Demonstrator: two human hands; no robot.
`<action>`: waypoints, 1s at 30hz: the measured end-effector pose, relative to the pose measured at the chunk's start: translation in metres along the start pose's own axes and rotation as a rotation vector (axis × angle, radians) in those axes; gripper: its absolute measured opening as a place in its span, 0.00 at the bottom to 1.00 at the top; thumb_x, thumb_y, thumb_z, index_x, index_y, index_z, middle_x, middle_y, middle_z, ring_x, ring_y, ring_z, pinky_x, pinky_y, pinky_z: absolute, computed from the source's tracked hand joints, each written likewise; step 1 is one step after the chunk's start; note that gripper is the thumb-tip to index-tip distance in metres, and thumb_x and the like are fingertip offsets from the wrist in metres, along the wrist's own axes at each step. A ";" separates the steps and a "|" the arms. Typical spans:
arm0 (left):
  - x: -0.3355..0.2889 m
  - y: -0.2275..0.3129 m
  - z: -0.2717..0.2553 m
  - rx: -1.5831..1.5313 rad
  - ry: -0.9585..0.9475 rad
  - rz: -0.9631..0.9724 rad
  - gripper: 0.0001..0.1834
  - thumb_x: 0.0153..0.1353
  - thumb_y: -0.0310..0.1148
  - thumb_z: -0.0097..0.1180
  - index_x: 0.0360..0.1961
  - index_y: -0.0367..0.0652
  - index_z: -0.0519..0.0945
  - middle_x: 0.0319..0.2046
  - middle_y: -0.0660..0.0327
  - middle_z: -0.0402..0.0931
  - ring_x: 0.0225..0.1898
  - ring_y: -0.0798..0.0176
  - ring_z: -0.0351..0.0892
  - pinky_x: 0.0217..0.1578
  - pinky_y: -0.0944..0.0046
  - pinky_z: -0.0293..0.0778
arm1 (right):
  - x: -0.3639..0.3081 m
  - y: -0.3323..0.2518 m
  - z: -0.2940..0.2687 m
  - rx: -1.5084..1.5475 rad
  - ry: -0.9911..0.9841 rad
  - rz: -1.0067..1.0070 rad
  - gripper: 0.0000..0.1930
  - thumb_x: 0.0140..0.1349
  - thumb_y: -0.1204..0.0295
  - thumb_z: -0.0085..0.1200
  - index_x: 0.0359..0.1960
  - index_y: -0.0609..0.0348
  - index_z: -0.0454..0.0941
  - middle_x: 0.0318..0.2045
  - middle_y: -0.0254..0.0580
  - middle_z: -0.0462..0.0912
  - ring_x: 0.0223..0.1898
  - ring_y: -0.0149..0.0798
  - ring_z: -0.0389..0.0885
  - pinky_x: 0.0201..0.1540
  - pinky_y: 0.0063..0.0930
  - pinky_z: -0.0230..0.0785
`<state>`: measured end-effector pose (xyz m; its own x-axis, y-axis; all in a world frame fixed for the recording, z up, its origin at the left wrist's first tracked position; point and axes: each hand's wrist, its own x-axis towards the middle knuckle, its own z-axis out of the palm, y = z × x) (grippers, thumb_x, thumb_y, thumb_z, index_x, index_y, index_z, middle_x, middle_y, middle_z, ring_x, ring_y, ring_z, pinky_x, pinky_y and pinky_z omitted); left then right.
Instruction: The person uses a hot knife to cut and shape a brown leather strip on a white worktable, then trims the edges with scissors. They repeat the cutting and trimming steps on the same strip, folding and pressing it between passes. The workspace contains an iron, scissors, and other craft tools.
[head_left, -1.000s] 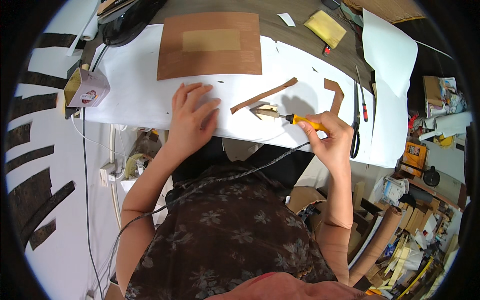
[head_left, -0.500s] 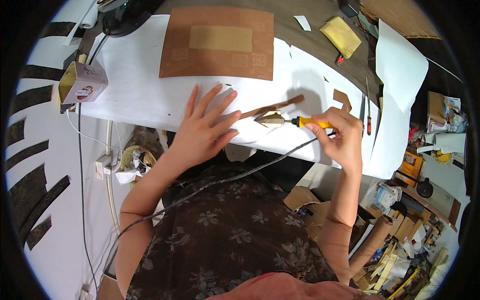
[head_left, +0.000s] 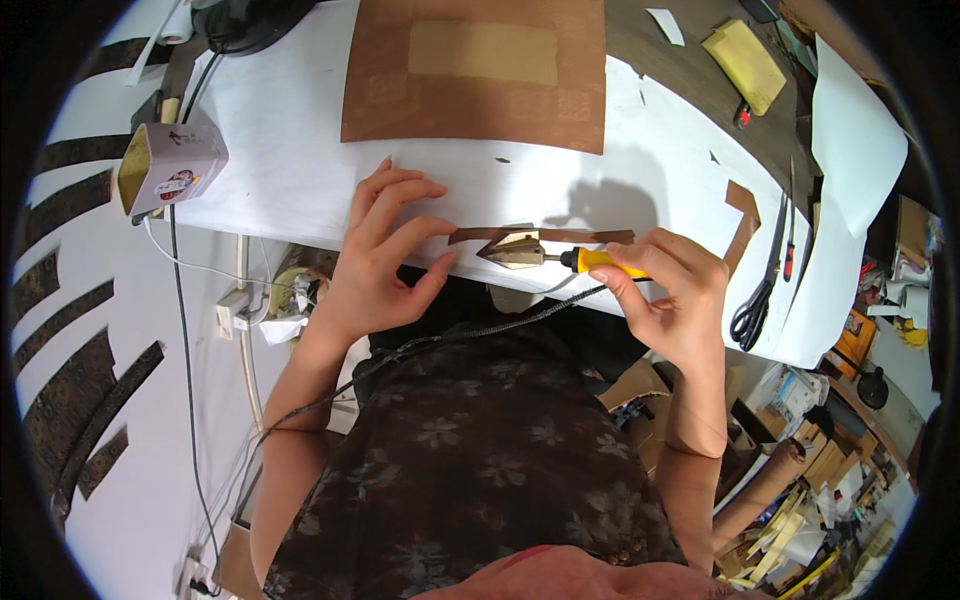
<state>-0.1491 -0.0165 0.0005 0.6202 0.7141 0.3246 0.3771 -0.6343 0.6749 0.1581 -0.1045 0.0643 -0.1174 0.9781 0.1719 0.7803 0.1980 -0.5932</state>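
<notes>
My right hand point(head_left: 668, 292) grips the yellow handle of a small corded iron point(head_left: 545, 254). Its pointed flat metal head rests on a narrow brown strip point(head_left: 570, 236) lying on the white paper-covered table point(head_left: 300, 150). My left hand point(head_left: 380, 255) lies flat with fingers spread beside the strip's left end, the forefinger tip touching that end. The iron's dark cord point(head_left: 480, 325) runs down across my lap.
A large brown sheet point(head_left: 470, 90) with a lighter patch lies at the table's back. Scissors point(head_left: 760, 290) and a red-handled tool point(head_left: 790, 255) sit right, near an angled brown offcut point(head_left: 745, 215). A small tin box point(head_left: 165, 165) stands at the left edge. A yellow block point(head_left: 745, 65) lies far right.
The brown strip has gone from slanted to lying level along the table's front edge. Both hands have come nearer the edge, and the iron's head now sits on the strip.
</notes>
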 end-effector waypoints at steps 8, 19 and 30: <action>0.004 0.001 -0.001 0.015 -0.064 -0.043 0.12 0.51 0.24 0.76 0.36 0.45 0.86 0.60 0.56 0.79 0.71 0.40 0.69 0.76 0.31 0.58 | 0.002 -0.007 0.010 0.017 0.021 0.024 0.09 0.60 0.68 0.76 0.35 0.58 0.90 0.26 0.38 0.87 0.21 0.40 0.83 0.24 0.30 0.72; 0.007 0.000 -0.002 0.010 -0.104 -0.082 0.08 0.57 0.23 0.72 0.34 0.43 0.83 0.62 0.55 0.77 0.75 0.38 0.64 0.78 0.30 0.53 | 0.000 -0.023 0.006 -0.025 -0.058 0.159 0.11 0.57 0.74 0.78 0.38 0.65 0.91 0.29 0.44 0.89 0.29 0.39 0.88 0.33 0.28 0.79; 0.010 0.005 -0.002 -0.016 -0.139 -0.193 0.06 0.59 0.25 0.69 0.33 0.43 0.82 0.68 0.49 0.70 0.78 0.33 0.57 0.78 0.31 0.50 | -0.003 -0.023 0.011 -0.012 0.017 0.131 0.06 0.61 0.71 0.74 0.37 0.58 0.90 0.29 0.38 0.88 0.23 0.40 0.85 0.26 0.31 0.74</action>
<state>-0.1425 -0.0123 0.0084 0.6271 0.7731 0.0951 0.4872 -0.4846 0.7266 0.1340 -0.1109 0.0686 -0.0042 0.9943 0.1069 0.7958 0.0680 -0.6017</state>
